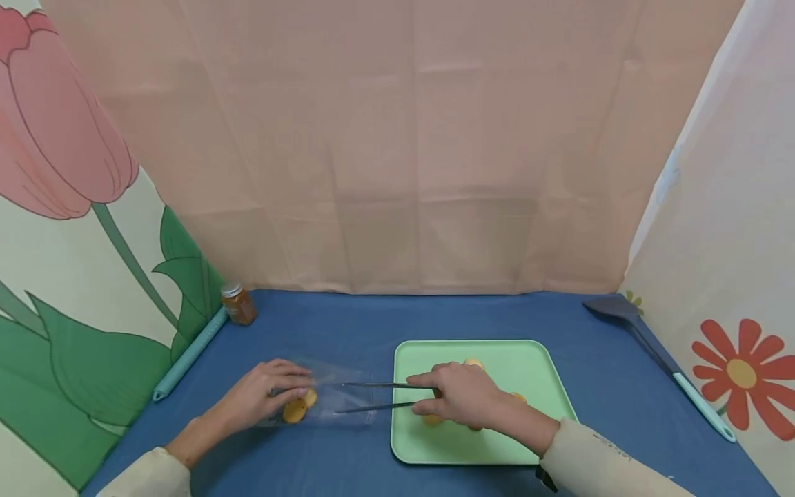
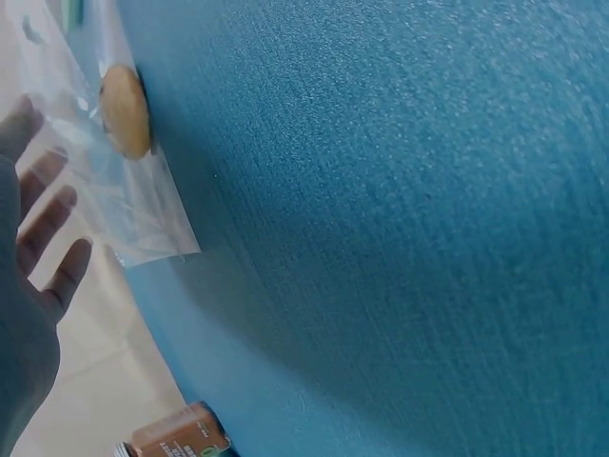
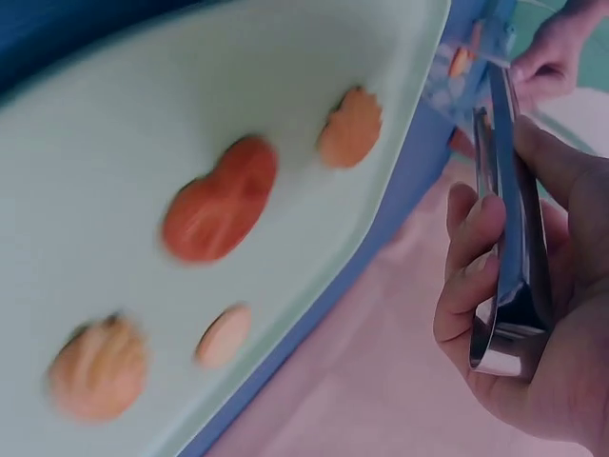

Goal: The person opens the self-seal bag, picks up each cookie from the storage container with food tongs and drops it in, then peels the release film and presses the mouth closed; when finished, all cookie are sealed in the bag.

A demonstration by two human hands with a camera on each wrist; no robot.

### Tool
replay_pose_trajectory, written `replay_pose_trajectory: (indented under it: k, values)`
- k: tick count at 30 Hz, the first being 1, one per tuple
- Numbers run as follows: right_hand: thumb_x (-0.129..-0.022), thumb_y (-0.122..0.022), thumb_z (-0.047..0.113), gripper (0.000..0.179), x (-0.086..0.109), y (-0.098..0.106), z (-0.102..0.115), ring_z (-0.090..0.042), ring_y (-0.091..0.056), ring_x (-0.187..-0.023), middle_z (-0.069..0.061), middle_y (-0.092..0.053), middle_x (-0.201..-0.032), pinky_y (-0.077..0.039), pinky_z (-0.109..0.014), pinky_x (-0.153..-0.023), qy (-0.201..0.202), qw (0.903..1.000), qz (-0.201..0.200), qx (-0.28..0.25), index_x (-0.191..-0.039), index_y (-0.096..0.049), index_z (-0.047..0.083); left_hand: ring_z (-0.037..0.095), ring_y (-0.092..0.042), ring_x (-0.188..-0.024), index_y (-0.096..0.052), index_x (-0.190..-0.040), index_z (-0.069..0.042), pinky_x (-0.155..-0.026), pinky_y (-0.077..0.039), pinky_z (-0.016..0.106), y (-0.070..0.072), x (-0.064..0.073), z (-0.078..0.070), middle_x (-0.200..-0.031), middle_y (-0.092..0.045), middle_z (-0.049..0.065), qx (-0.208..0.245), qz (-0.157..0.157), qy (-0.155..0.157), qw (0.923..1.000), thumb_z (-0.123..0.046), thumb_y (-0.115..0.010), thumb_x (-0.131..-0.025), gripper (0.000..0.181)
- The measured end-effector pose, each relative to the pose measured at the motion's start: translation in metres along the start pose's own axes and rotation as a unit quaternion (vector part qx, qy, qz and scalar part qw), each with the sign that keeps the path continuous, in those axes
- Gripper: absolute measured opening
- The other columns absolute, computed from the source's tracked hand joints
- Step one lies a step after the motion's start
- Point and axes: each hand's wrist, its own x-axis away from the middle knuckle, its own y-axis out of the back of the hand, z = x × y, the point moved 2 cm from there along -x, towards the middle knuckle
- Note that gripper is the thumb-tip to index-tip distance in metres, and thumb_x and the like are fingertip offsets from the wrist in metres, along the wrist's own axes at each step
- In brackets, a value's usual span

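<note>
A clear plastic bag (image 1: 341,397) lies on the blue table with a couple of yellow-brown biscuits (image 1: 295,411) in it. My left hand (image 1: 267,393) is over the bag's left end, thumb close to the biscuits. In the left wrist view its fingers (image 2: 43,228) are spread and fairly straight. My right hand (image 1: 462,393) grips metal tongs (image 1: 388,386) above the green tray (image 1: 503,449); their arms are apart and reach left over the bag, with nothing between the tips. Several pieces are on the tray, among them a reddish bean-shaped piece (image 3: 219,200) and a shell-shaped biscuit (image 3: 100,369).
A jar (image 1: 239,304) with a metal lid stands at the back left, near a teal roll (image 1: 189,355) along the left edge. A dark spatula (image 1: 646,345) with a pale handle lies at the right. Printed cloths hang on three sides.
</note>
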Motion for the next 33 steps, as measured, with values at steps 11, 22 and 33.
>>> replay_pose_trajectory:
  k: [11,22,33]
  values:
    - [-0.091,-0.067,0.055,0.047,0.069,0.042,-0.051,0.005,-0.048,-0.064,0.022,-0.060,-0.081,-0.039,-0.020,-0.052,-0.015,0.9994,-0.014,-0.026,-0.132,-0.067,0.032,0.017,-0.063,-0.116,-0.075,-0.120,-0.031,-0.093,-0.054,0.048,0.003,-0.007,0.001,-0.125,-0.071,-0.007,0.000,0.008,0.000,1.0000,-0.037,-0.061,-0.100,0.025]
    - [-0.091,-0.064,0.059,0.050,0.102,0.045,-0.077,0.007,-0.048,-0.067,0.022,-0.065,-0.093,-0.037,-0.021,-0.051,-0.041,0.9990,0.000,-0.020,-0.133,-0.067,0.032,0.017,-0.062,-0.118,-0.074,-0.122,-0.030,-0.094,-0.054,0.049,0.001,-0.005,0.002,-0.126,-0.071,-0.005,0.006,0.008,0.003,0.9999,-0.037,-0.061,-0.100,0.026]
    - [-0.091,-0.065,0.058,0.054,0.106,0.038,-0.083,0.008,-0.053,-0.077,0.009,-0.072,-0.105,-0.039,-0.021,-0.056,-0.037,0.9983,0.026,-0.037,-0.134,-0.067,0.027,0.017,-0.063,-0.117,-0.074,-0.122,-0.033,-0.093,-0.054,0.049,-0.001,0.001,0.003,-0.125,-0.071,-0.007,0.006,0.010,0.017,0.9998,-0.037,-0.061,-0.100,0.026]
